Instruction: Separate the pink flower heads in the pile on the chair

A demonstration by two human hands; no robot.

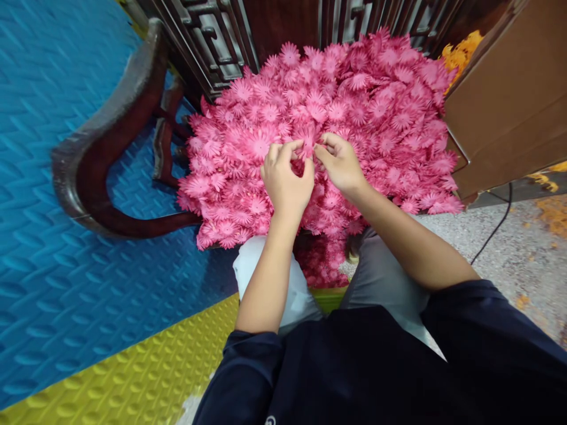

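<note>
A big heap of pink artificial flower heads (pixel 248 171) fills the middle of the head view, in front of my knees. Over its centre, my left hand (pixel 287 174) curls with thumb and fingers pinched at a pink flower (pixel 308 139). Close by on the right, my right hand (pixel 341 159) has its thumb and forefinger brought together at the edge of the same flower. Its petals stand up between the two hands. Whatever small part sits inside the fingertips is too hidden to make out.
A dark curved wooden armrest (pixel 101 147) juts out on the left above blue foam matting (pixel 48 283). Yellow matting (pixel 146 348) borders it. Right of the heap stands a cardboard box (pixel 509 100), with orange petals (pixel 460 56) behind it and a black cable (pixel 498 224) on the speckled floor.
</note>
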